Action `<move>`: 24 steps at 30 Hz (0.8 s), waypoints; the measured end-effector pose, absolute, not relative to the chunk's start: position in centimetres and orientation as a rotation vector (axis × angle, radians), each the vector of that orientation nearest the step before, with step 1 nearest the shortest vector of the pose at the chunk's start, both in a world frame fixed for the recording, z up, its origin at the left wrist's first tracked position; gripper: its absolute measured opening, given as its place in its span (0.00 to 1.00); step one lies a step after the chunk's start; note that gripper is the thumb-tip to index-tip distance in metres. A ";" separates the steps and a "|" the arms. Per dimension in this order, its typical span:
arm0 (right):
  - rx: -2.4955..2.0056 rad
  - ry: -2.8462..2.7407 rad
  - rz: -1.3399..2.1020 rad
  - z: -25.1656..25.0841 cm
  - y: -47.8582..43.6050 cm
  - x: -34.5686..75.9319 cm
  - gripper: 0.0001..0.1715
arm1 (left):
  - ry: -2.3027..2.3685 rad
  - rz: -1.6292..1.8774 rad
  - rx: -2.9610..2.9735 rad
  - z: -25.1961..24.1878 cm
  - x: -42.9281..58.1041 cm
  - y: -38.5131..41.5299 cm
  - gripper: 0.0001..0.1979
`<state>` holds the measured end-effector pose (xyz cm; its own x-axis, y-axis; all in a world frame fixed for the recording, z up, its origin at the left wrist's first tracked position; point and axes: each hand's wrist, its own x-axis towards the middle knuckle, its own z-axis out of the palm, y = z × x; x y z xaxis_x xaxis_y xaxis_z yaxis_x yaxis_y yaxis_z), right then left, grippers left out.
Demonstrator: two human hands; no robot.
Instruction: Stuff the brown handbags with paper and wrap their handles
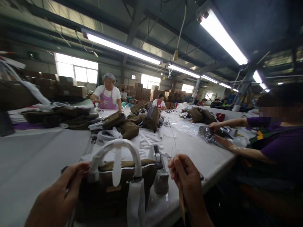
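Note:
A brown bag (pixel 113 192) with white wrapped handles (pixel 115 148) lies in front of me on the white table (pixel 201 154). My left hand (pixel 61 192) grips the bag's left end, fingers closed on its edge. My right hand (pixel 187 176) is to the right of the bag, fingers pinched on a thin wire or thread (pixel 174 138) that rises upward; a thin stick runs down below the hand.
Several more brown bags (pixel 127 124) and white wrappings are piled further along the table. A person in purple (pixel 276 142) at right handles a plastic-wrapped item (pixel 208 132). A person in a pink apron (pixel 107 96) stands at the far end. Cardboard boxes line the back.

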<state>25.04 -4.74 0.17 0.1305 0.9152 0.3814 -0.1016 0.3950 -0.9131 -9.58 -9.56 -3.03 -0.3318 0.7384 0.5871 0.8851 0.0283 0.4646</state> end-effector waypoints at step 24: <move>-0.690 -1.836 0.676 -4.7 -8.2 13.9 0.08 | -1.496 -0.992 -2.571 0.4 -6.2 -13.7 0.09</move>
